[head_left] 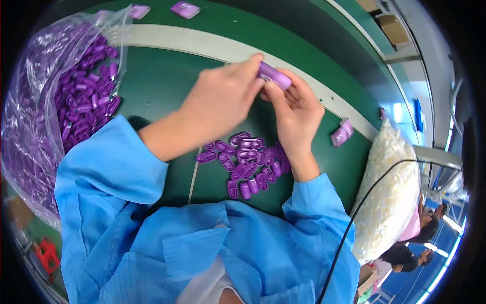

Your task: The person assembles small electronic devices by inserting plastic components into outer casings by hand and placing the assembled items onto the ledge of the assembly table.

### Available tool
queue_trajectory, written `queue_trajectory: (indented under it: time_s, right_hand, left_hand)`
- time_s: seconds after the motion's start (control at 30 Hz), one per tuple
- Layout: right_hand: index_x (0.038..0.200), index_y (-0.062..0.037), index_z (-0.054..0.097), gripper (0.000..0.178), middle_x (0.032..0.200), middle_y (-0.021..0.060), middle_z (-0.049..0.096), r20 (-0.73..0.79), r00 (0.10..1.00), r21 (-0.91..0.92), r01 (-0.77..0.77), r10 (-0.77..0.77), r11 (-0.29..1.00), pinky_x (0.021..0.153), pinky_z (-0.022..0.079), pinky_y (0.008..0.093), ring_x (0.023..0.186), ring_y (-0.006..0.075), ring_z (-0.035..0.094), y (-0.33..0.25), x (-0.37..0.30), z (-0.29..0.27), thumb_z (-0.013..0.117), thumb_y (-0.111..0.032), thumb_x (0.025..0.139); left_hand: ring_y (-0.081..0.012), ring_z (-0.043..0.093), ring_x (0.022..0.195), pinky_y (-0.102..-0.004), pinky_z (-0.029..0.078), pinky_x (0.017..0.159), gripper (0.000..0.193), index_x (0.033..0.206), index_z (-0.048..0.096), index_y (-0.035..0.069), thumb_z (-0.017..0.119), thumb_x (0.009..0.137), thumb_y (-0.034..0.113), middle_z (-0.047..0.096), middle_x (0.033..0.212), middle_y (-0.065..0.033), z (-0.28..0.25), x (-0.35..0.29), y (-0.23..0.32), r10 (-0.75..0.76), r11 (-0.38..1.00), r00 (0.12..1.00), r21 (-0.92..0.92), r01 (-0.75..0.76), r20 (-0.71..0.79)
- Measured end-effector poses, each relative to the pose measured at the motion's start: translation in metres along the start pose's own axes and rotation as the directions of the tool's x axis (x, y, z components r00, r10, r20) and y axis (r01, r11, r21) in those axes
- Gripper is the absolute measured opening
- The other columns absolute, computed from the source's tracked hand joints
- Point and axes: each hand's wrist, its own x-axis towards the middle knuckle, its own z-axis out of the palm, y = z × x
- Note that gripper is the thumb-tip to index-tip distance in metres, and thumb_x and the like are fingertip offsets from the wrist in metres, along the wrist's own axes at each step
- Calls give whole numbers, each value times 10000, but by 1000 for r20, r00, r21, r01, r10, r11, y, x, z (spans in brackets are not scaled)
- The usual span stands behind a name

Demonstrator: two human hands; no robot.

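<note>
Both hands meet above the far side of the green table, around a light purple plastic case [275,77] with a rounded, flattened shape and white print. My right hand [297,114] pinches its near side between thumb and fingers. At the case's left end, my left hand [215,99] is closed with its fingertips pressed there; whether a small part sits under them is hidden. Below the hands lies a loose pile of small darker purple oval caps [248,154], some with their hollow side up.
A clear plastic bag [35,116] full of purple caps stands at the left. Light purple cases [342,133] lie at the right, and another case [185,9] on the far green belt [243,25]. A bag of whitish parts [387,187] and a black cable [349,223] are at the right.
</note>
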Motion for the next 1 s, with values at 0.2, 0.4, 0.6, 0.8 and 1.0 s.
queue_trajectory:
  time_s: [0.2,0.4,0.6,0.8,1.0]
  right_hand:
    - [1171,37,516,511,1007,153,636,61,998,-184,-10,21,983,646,505,272,782,170,632,26,23,-28,682,-272,799]
    - [999,-45,651,240,881,88,665,-242,965,-694,-96,-106,713,600,485,259,628,138,593,18,8,-146,646,-192,809]
    - [1043,-28,600,312,1053,77,555,-240,963,-519,-233,121,822,593,464,214,689,103,556,32,-46,-181,702,-97,757]
    - [985,-25,598,282,1042,77,553,143,985,-631,166,-96,758,570,448,232,692,129,534,27,-35,-145,673,14,716]
    - [1012,-30,608,260,1066,89,561,158,984,-539,159,-86,827,579,445,237,698,128,544,24,-15,-128,658,-48,757]
  left_hand:
    - [-112,611,790,-240,483,729,355,1090,591,-56,644,831,182,661,887,-98,8,42,-52,-334,856,873,-275,439,355]
    - [-353,538,967,-400,422,878,375,1058,590,-49,584,808,230,548,1060,-217,-18,61,-81,-106,940,994,327,99,4]
    - [-337,459,1150,-382,387,958,619,1248,508,110,730,705,309,474,1236,-151,-60,-17,4,-12,997,887,-67,48,461]
    - [-432,249,1292,-655,117,1012,787,1259,504,226,720,584,570,361,1379,-143,-68,-84,41,114,983,685,16,-180,719]
    - [-396,214,1326,-650,110,1014,801,1282,488,221,653,605,616,326,1411,-119,-43,-64,43,133,962,664,65,-265,736]
